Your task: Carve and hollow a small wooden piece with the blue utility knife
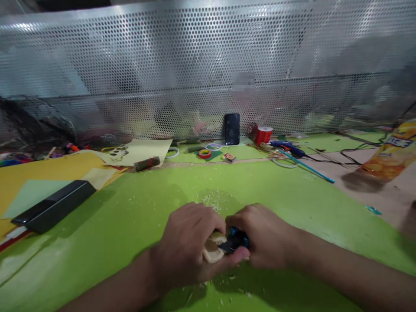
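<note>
My left hand [190,245] is wrapped round a pale, hollow piece [213,255] with a thick, uneven rim. Its exact kind is unclear. My right hand [268,238] is closed on a small tool with a dark head and blue parts, which looks like pliers [235,240]. The head of the tool meets the broken right edge of the pale piece, and my left thumb reaches beneath it. Most of the handles are hidden in my right fist. Pale crumbs [212,200] lie scattered on the green mat [136,212] around both hands.
Behind the mat stand a phone [232,129], a red spool [263,135], tape rolls [204,154] and a blue glue gun [287,147]. A perforated metal screen [195,56] closes off the back. A black box [58,203] lies left, an orange snack bag [393,151] right.
</note>
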`<state>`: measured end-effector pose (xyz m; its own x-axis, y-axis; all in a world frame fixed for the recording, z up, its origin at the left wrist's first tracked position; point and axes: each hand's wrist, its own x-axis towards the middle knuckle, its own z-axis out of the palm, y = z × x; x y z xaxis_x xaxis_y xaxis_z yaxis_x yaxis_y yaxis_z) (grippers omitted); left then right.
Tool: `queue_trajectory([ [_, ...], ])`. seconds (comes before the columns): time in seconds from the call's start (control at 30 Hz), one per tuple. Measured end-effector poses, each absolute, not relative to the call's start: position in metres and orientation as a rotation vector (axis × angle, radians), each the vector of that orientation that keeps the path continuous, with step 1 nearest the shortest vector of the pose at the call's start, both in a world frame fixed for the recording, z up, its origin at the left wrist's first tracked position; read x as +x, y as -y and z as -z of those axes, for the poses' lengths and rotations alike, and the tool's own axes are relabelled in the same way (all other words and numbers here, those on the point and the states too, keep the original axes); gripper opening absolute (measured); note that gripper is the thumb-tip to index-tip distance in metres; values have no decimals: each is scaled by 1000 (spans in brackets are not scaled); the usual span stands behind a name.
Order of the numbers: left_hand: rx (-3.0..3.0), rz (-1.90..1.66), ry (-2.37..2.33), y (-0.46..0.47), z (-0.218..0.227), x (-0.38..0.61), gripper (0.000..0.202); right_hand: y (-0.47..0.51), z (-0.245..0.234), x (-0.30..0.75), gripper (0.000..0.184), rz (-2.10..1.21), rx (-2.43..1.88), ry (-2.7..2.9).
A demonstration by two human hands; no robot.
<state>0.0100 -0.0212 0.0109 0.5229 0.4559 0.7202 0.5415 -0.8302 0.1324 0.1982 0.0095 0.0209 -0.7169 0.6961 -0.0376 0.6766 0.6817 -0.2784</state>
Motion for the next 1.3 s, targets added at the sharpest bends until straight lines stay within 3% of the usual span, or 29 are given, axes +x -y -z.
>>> queue_trajectory([
  [0.33,-2679,1351,940,27,-3,16,26,6,-23,196,10,-483,-1300,2742],
  [0.53,-2931,1746,1153,30,6,19,32,14,-24,196,13,-538,-1361,2632],
  [0.9,-3196,1980,1072,23,7,15,48,-1,-10,199,17,-791,-917,2583],
  [1.13,-3368,2232,1372,19,5,15,53,-3,-6,198,12,-821,-1002,2517],
  [1.3,-3374,2425,1455,18,5,14,54,-1,-14,198,12,-1064,-1084,2424],
])
